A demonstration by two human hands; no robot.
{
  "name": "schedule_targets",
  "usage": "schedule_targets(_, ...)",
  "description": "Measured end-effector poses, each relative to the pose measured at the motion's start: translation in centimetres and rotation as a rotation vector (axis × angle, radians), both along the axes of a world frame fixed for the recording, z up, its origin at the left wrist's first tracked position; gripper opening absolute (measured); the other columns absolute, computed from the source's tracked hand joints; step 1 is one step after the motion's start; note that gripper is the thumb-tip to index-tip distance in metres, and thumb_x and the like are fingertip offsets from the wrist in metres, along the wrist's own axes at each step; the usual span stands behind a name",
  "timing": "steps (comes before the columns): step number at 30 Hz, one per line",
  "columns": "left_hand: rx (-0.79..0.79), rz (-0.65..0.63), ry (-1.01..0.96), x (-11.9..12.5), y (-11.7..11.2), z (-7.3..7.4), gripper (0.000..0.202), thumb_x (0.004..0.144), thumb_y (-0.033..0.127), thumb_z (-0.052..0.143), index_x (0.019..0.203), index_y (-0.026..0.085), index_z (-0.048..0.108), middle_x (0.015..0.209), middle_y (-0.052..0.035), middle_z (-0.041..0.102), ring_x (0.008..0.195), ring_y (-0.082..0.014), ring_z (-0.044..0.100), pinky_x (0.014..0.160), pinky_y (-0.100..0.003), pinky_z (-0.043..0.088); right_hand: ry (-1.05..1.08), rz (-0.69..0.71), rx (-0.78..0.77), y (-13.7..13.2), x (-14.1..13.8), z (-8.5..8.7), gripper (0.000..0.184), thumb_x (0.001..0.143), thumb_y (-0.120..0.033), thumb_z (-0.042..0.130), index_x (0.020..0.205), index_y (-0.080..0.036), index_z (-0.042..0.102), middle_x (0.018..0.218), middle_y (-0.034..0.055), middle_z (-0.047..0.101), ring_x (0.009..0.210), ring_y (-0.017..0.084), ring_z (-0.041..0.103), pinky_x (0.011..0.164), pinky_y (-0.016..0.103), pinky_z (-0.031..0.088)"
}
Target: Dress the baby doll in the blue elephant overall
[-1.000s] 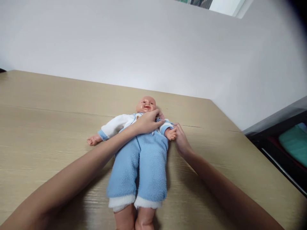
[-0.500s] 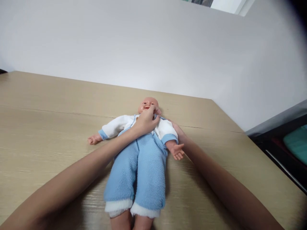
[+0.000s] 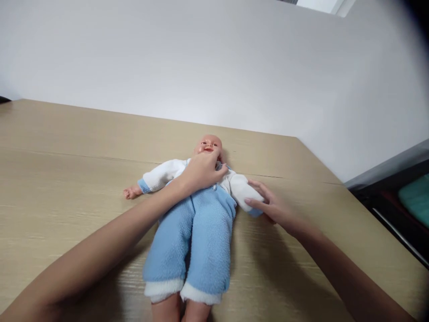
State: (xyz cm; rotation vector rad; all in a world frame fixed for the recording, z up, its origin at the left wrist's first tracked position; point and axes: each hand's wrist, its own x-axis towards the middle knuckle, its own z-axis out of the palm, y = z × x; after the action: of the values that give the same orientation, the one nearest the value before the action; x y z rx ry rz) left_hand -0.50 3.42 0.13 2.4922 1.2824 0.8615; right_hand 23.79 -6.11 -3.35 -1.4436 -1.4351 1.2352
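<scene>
A baby doll in a blue and white fleece outfit lies on its back, with its head at the far end and its legs running toward me. My left hand reaches across its chest. The fingers are closed at the doll's neck and chin, where they partly hide the collar. My right hand grips the doll's white sleeve on the right, thumb on one side and fingers on the other. That sleeve's blue cuff and the doll's hand are mostly hidden. The doll's other arm lies stretched out to the left.
Under the doll is a light wooden table with a thin seam across it. A pale wall rises behind its far edge. Off the right edge stands a dark object with something teal on it.
My right hand has moved from beside the doll's shoulder down to its sleeve. The doll's arm on that side has swung outward to the right. My left hand stays at the neck.
</scene>
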Motion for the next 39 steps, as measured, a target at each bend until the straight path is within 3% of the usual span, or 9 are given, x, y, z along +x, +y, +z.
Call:
schedule_targets(8, 0.035, -0.085, 0.031, -1.0, 1.2, -0.5, 0.017, 0.092, 0.019, 0.058, 0.108, 0.019, 0.063, 0.099, -0.0084, 0.074, 0.098, -0.0286, 0.068, 0.092, -0.042, 0.051, -0.251, -0.149, 0.125, 1.0, 6.8, -2.6, 0.054, 0.083, -0.060, 0.081, 0.120, -0.023, 0.070, 0.112, 0.0119, 0.080, 0.100, 0.034, 0.077, 0.092, 0.051, 0.062)
schedule_targets(12, 0.128, -0.081, 0.096, -1.2, 0.8, -0.3, 0.016, 0.097, 0.023, 0.056, 0.111, 0.017, 0.063, 0.113, -0.0144, 0.071, 0.119, -0.0337, 0.061, 0.110, -0.050, 0.046, -0.621, -0.275, 0.624, -0.7, 3.8, -2.3, 0.036, 0.093, -0.043, 0.070, 0.123, -0.022, 0.070, 0.137, 0.0169, 0.069, 0.133, 0.041, 0.061, 0.116, 0.067, 0.043)
schedule_targets(14, 0.178, -0.107, 0.102, -1.4, 0.4, 0.4, 0.016, 0.100, 0.027, 0.057, 0.111, 0.017, 0.063, 0.120, -0.0160, 0.068, 0.126, -0.0353, 0.056, 0.115, -0.052, 0.042, -0.614, -0.169, 0.746, -2.0, 1.0, -1.7, 0.032, 0.099, -0.034, 0.064, 0.129, -0.023, 0.067, 0.140, 0.0146, 0.067, 0.136, 0.036, 0.058, 0.119, 0.062, 0.040)
schedule_targets(18, 0.167, -0.300, 0.091, -1.5, -0.5, 2.0, 0.020, 0.104, 0.037, 0.057, 0.110, 0.019, 0.063, 0.117, -0.0121, 0.066, 0.119, -0.0324, 0.056, 0.110, -0.049, 0.044, -0.195, 0.158, 0.414, -3.0, -3.1, -1.5, 0.030, 0.105, -0.042, 0.061, 0.132, -0.026, 0.060, 0.121, 0.0079, 0.069, 0.105, 0.024, 0.068, 0.094, 0.041, 0.056)
schedule_targets(23, 0.004, -0.442, 0.145, -1.4, -1.2, 2.4, 0.023, 0.105, 0.039, 0.057, 0.106, 0.018, 0.067, 0.109, -0.0096, 0.072, 0.108, -0.0287, 0.061, 0.097, -0.044, 0.044, -0.068, 0.338, 0.210, -0.3, -2.8, -2.6, 0.036, 0.105, -0.058, 0.057, 0.094, -0.024, 0.059, 0.085, -0.0006, 0.053, 0.081, 0.018, 0.051, 0.078, 0.034, 0.045)
schedule_targets(28, -0.056, -0.494, 0.243, -1.2, -1.5, 1.5, 0.035, 0.105, 0.051, 0.055, 0.098, 0.020, 0.069, 0.106, -0.0087, 0.072, 0.108, -0.0298, 0.061, 0.100, -0.046, 0.041, 0.281, 0.233, -0.010, 1.7, -2.4, -3.1, 0.042, 0.094, -0.064, 0.069, 0.089, -0.025, 0.052, 0.072, -0.0061, 0.042, 0.061, 0.013, 0.038, 0.057, 0.028, 0.033)
schedule_targets(30, -0.095, -0.474, 0.236, -1.0, -1.7, 1.3, 0.032, 0.104, 0.049, 0.056, 0.096, 0.020, 0.068, 0.103, -0.0070, 0.072, 0.107, -0.0294, 0.062, 0.101, -0.046, 0.042, 0.327, 0.149, 0.031, 1.7, -2.9, -3.2, 0.043, 0.090, -0.061, 0.075, 0.093, -0.026, 0.050, 0.073, -0.0071, 0.044, 0.058, 0.012, 0.038, 0.055, 0.027, 0.031)
schedule_targets(35, -0.137, -0.313, 0.167, -0.2, -1.9, 0.6, 0.016, 0.098, 0.036, 0.064, 0.095, 0.021, 0.061, 0.095, -0.0043, 0.072, 0.095, -0.0275, 0.067, 0.096, -0.045, 0.044, -0.134, -0.045, 0.363, 0.1, -3.1, -2.8, 0.026, 0.098, -0.048, 0.069, 0.102, -0.026, 0.056, 0.083, -0.0015, 0.055, 0.071, 0.018, 0.053, 0.066, 0.032, 0.044)
schedule_targets(39, -0.061, -0.335, 0.093, 0.2, -1.8, 0.3, 0.008, 0.099, 0.027, 0.061, 0.103, 0.021, 0.060, 0.104, -0.0067, 0.072, 0.098, -0.0269, 0.067, 0.091, -0.043, 0.045, -0.658, -0.128, 0.744, -0.8, -0.1, -2.4, 0.025, 0.096, -0.034, 0.068, 0.118, -0.025, 0.060, 0.115, 0.0114, 0.067, 0.106, 0.032, 0.063, 0.098, 0.051, 0.049)
